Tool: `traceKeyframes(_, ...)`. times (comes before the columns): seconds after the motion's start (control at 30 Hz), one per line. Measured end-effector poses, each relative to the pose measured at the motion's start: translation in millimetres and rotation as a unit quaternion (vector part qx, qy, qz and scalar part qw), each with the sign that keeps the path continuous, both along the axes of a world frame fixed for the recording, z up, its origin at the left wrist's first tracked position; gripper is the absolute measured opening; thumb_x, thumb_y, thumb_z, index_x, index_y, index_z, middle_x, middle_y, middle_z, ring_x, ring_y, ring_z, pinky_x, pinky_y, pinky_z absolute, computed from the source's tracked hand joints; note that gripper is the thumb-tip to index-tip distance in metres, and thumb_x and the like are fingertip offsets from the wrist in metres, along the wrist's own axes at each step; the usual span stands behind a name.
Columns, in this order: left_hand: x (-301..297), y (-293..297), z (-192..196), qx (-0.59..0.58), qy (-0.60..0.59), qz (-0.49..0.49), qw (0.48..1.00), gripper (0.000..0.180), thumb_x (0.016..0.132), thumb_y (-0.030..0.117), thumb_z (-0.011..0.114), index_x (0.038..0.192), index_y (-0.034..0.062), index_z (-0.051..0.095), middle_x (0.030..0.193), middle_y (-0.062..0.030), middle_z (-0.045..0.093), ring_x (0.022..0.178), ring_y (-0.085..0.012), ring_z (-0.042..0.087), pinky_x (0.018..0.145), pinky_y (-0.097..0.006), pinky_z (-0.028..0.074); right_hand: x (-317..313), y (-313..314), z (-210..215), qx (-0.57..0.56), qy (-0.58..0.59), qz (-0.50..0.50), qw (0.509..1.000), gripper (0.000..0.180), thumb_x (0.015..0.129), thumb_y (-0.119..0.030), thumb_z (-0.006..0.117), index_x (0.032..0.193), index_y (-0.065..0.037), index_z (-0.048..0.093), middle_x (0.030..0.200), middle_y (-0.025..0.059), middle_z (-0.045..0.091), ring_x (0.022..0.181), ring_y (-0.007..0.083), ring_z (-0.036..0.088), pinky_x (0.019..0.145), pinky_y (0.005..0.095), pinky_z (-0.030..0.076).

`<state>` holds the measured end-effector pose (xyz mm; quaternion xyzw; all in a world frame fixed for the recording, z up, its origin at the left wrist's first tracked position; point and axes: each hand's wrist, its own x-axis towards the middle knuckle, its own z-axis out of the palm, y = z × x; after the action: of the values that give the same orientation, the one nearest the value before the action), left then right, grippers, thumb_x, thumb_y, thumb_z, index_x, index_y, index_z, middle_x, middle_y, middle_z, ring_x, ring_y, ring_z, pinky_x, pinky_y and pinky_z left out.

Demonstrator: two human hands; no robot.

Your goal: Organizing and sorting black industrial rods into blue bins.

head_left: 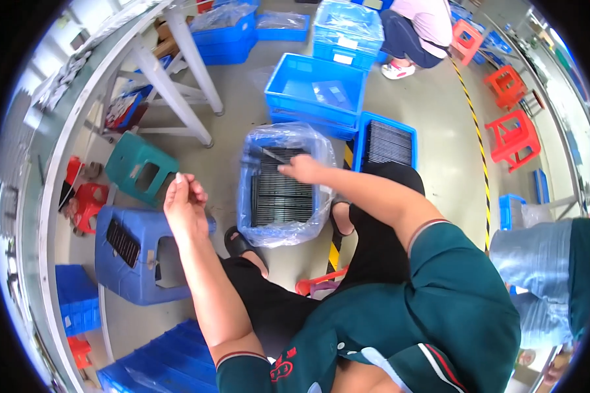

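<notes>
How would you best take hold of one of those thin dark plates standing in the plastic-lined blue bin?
Probably by the top edge, from above. The dark plates stand on edge, packed in tight rows inside the lined bin, so only their upper edges are free. The right hand reaches there.

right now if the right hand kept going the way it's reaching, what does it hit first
Most likely the flat dark part at its fingertips. The right hand reaches left across the plastic-lined blue bin filled with rows of dark parts. Past that comes the bin's far wall, though depth is hard to judge here.

Two hands (185,203), three red stools (516,137)
</notes>
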<state>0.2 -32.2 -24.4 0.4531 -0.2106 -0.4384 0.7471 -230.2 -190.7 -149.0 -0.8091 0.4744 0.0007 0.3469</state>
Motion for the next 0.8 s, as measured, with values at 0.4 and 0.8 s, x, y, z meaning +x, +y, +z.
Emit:
traceKeyframes(0.4, -16.4, -1.9, -2.1, -0.034, 0.025, -0.004, 0.999, 0.018, 0.092, 0.017, 0.054, 0.085, 0.0014, 0.059, 0.066, -0.0038, 0.054, 0.056, -0.0106, 0.046, 0.053, -0.023, 0.040, -34.0, 23.7, 137.3, 0.214, -0.380, -0.045, 0.898, 0.024, 0.086, -0.026, 0.062, 0.079, -0.004, 0.057, 0.058, 0.0001, 0.053, 0.052, 0.0072, 0.049, 0.045, 0.0214, 0.036)
traceKeyframes(0.8, -18.9, -5.4, -2.2, -0.075, 0.072, -0.041, 0.994, 0.010, 0.088, 0.012, 0.057, 0.089, 0.0018, 0.059, 0.069, -0.0061, 0.056, 0.059, -0.0136, 0.047, 0.057, -0.027, 0.038, -31.6, 24.1, 129.3, -0.007, -0.256, 0.004, 0.967, 0.031, 0.082, -0.031, 0.065, 0.082, -0.001, 0.058, 0.059, 0.0088, 0.058, 0.053, 0.0160, 0.056, 0.052, 0.0317, 0.043)
